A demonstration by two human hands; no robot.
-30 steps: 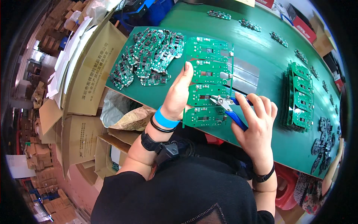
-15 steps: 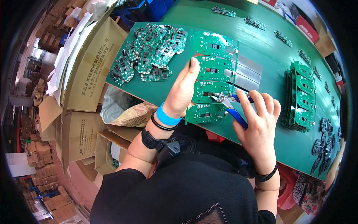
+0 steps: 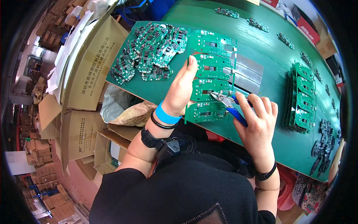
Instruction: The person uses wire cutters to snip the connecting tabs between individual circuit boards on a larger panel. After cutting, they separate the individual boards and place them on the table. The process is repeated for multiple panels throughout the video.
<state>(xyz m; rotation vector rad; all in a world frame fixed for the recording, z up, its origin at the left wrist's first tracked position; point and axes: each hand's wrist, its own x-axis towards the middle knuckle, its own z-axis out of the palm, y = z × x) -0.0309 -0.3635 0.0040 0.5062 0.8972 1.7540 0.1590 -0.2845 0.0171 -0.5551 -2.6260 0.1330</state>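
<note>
My left hand [image 3: 180, 88] grips a green circuit board panel [image 3: 214, 61] by its left edge, thumb on top and the other fingers mostly hidden beneath. The panel has several joined boards in a column, with a thin rail along the left side. In my right hand [image 3: 258, 121] is a pair of blue-handled cutting pliers [image 3: 226, 100], fingers wrapped round the handles. Its metal jaws lie over the panel between the two nearest boards; whether they touch it I cannot tell.
Loose circuit boards [image 3: 156, 48] lie heaped at the left on the green table [image 3: 209, 18]. A stack of panels [image 3: 300, 99] stands at the right, near dark parts [image 3: 323, 147]. Single boards [image 3: 257, 24] line the far side. Cardboard boxes [image 3: 95, 63] stand left of the table.
The panel and my left hand have shifted very slightly up and to the left. My right hand has moved a little left with the pliers, which stay over the same part of the panel.
</note>
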